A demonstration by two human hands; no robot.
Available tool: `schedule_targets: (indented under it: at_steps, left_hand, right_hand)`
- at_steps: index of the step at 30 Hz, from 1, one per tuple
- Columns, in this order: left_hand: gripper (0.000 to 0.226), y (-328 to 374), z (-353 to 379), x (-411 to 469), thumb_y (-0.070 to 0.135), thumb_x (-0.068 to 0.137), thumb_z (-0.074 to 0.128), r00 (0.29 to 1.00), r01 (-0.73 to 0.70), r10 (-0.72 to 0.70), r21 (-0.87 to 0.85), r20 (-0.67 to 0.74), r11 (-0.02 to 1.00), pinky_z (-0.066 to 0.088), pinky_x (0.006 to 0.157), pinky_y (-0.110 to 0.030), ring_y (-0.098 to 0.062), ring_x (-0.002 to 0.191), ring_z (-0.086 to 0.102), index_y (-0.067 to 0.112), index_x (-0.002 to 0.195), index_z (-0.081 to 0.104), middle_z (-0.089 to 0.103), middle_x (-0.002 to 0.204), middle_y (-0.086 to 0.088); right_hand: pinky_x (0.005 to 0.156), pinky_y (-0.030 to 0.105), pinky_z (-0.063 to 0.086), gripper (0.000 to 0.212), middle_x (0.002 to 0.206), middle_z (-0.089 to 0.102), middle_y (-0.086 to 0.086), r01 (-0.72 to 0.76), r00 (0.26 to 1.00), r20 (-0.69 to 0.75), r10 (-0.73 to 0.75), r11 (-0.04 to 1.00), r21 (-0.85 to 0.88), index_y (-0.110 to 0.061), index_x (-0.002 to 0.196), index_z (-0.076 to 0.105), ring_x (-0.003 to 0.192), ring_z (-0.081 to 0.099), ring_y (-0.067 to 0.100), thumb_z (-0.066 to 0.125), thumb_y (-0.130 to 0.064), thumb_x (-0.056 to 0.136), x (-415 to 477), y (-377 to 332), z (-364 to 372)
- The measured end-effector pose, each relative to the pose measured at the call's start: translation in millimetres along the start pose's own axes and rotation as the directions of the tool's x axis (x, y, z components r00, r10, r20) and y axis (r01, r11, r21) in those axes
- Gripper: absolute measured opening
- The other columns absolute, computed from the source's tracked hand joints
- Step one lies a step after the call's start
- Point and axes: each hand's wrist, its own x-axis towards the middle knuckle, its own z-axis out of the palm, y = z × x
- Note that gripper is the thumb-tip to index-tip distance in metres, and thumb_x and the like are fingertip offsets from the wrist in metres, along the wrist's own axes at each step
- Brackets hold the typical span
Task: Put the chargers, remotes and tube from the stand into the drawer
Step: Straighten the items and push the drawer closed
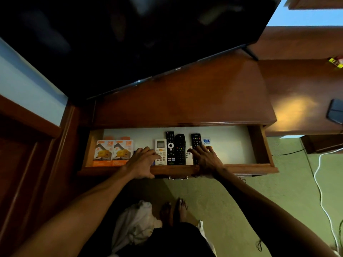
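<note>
The wooden drawer (259, 145) stands pulled out under the stand top (185, 101). Inside at the left lie two orange charger boxes (113, 152) side by side. In the middle lie a white remote (160, 145), a black remote with a white ring (170, 145), a rounded black remote (180, 147) and a further black remote (196, 140). A small white item (189, 157) and a blue-and-white tube (206, 141) lie next to them. My left hand (143, 162) rests over the drawer's front edge, fingers spread by the white remote. My right hand (206, 158) lies over the black remote's lower end.
A large dark TV (130, 43) stands on the stand above the drawer. The drawer's right half has a bare white floor (233, 145). A dark device (336, 111) lies on the side surface at right. White and black cables (319, 182) run over the green floor; white cloth (133, 225) lies near my feet.
</note>
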Motion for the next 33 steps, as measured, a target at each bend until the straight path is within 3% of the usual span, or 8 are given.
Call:
schedule_targets:
  at_steps: [5,8,13,16,21,25,29,33]
  left_hand:
    - [0.071,-15.2,-19.4,28.5,0.058,0.063,0.075,0.990,0.009,0.004,0.092,-0.139,0.996,0.038,0.098,-0.039,-0.021,0.117,0.040,0.027,0.122,0.051,0.043,0.124,-0.001]
    - [0.090,-21.3,-36.1,45.1,0.057,0.060,0.080,0.977,0.061,-0.026,0.161,-0.210,0.985,0.040,0.101,-0.045,-0.027,0.124,0.040,0.026,0.135,0.040,0.038,0.135,-0.007]
    - [0.124,-33.8,-61.0,75.8,0.055,0.056,0.085,0.964,0.171,-0.132,0.158,-0.233,0.973,0.022,0.116,-0.053,-0.030,0.145,0.018,0.025,0.153,0.013,0.012,0.160,-0.008]
    - [0.126,-42.4,-67.1,95.2,0.053,0.062,0.082,0.962,0.206,-0.171,0.153,-0.214,0.967,0.013,0.120,-0.053,-0.026,0.150,0.005,0.025,0.154,0.001,0.000,0.164,-0.002]
    - [0.116,-56.8,-68.3,113.4,0.043,0.074,0.077,0.969,0.185,-0.156,0.140,-0.193,0.973,0.008,0.121,-0.053,-0.025,0.149,-0.007,0.029,0.151,-0.009,-0.010,0.162,0.004]
    - [0.103,-54.3,-62.1,118.6,0.028,0.081,0.073,0.953,0.208,-0.180,0.094,-0.244,0.974,0.001,0.119,-0.053,-0.026,0.148,-0.006,0.032,0.151,-0.003,-0.007,0.160,0.006]
    - [0.097,-49.7,-60.0,120.0,0.017,0.082,0.071,0.941,0.216,-0.196,0.046,-0.275,0.975,-0.003,0.115,-0.053,-0.030,0.148,0.000,0.029,0.152,0.005,-0.003,0.160,0.006]
    - [0.090,-39.2,-66.6,119.0,0.007,0.086,0.064,0.930,0.237,-0.258,-0.112,-0.261,0.965,-0.001,0.118,-0.057,-0.029,0.149,-0.002,0.030,0.152,0.008,-0.003,0.161,0.006]
  right_hand:
    - [0.111,0.046,0.033,0.115,0.137,0.045,0.013,-0.079,0.991,-0.115,0.074,0.996,-0.040,-0.015,0.140,0.033,0.123,0.042,0.032,0.077,-0.072,0.051,27.6,16.1,-16.6]
    - [0.114,0.057,0.030,0.128,0.147,0.036,0.021,-0.130,0.977,-0.173,0.128,0.991,-0.001,-0.011,0.144,0.026,0.133,0.036,0.040,0.081,-0.069,0.044,46.5,26.1,-30.9]
    - [0.119,0.058,0.014,0.137,0.161,0.015,0.022,-0.174,0.972,-0.154,0.179,0.984,0.047,-0.006,0.153,0.013,0.148,0.017,0.041,0.084,-0.063,0.050,78.9,45.2,-55.4]
    - [0.122,0.055,0.000,0.139,0.163,-0.008,0.016,-0.140,0.979,-0.144,0.143,0.990,0.030,-0.006,0.154,-0.005,0.151,-0.005,0.034,0.082,-0.057,0.059,98.9,54.7,-60.4]
    - [0.120,0.047,-0.005,0.112,0.159,-0.018,0.009,-0.111,0.984,-0.137,0.118,0.992,0.061,-0.008,0.152,-0.011,0.151,-0.010,0.032,0.067,-0.046,0.082,116.9,62.6,-60.2]
    - [0.119,0.045,-0.003,0.104,0.164,-0.002,0.012,-0.121,0.978,-0.155,0.137,0.987,0.108,-0.010,0.154,-0.003,0.151,-0.002,0.033,0.069,-0.035,0.083,123.2,63.9,-55.5]
    - [0.119,0.046,-0.004,0.093,0.164,-0.001,0.012,-0.115,0.977,-0.162,0.140,0.982,0.151,-0.010,0.154,-0.001,0.151,-0.002,0.034,0.063,-0.022,0.089,124.2,63.7,-60.2]
    - [0.122,0.056,0.010,0.084,0.164,-0.002,0.012,-0.118,0.984,-0.110,0.141,0.973,0.199,-0.010,0.155,0.002,0.151,-0.002,0.034,0.057,-0.018,0.093,121.2,61.7,-71.4]
